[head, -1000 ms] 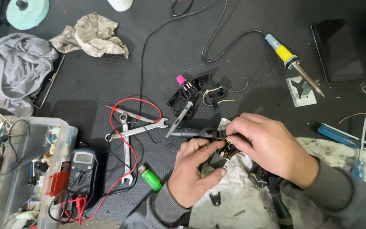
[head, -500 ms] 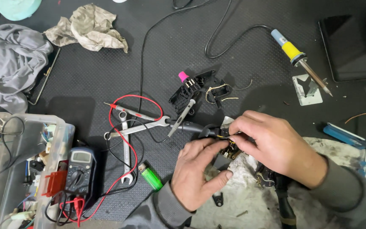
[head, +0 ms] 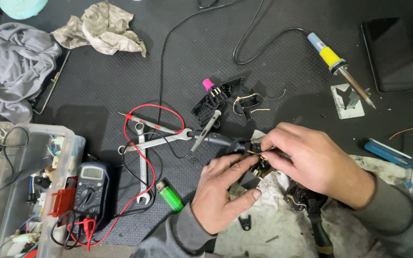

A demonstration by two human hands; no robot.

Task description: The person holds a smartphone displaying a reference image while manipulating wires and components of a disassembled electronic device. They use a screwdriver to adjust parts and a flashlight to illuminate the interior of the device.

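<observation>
Since the earlier frame the hands have shifted slightly right in view; grip is unchanged. Left hand (head: 223, 191) is angled up from the near edge, palm down, thumb and fingers closed under a small black switch part (head: 256, 168), which is supported over the dirty white cloth (head: 273, 220). Right hand (head: 311, 160) is brought in from the right, wrist bent, thumb and forefinger pinched shut on a thin yellow wire (head: 256, 152) at the top of the part. Just left, a black-handled tool (head: 213, 138) is seen lying on the mat. Nearer left: green lighter (head: 170, 196), wrenches (head: 144, 153), multimeter (head: 91, 186). Farther back: black connector housing (head: 216, 100), soldering iron (head: 338, 67).
</observation>
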